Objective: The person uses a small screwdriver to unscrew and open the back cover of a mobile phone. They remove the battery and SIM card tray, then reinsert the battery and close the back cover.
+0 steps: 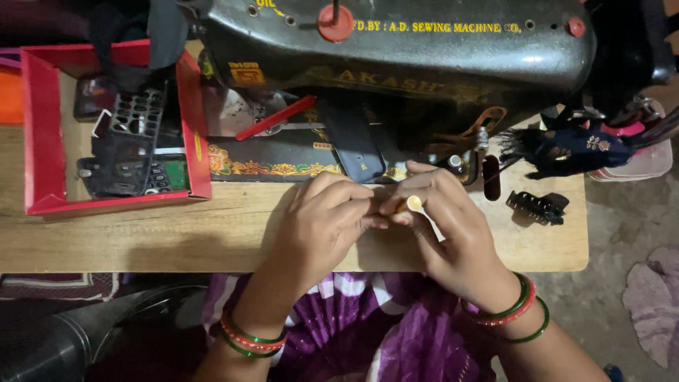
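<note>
Left hand [322,216] and right hand [442,216] both pinching small pale spool [414,204], right nearer, long axis toward two o'clock.

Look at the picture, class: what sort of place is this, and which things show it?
Probably a home sewing or tailoring corner: a black sewing machine stands on a wooden table, with a red tray of odds and ends beside it.
</note>
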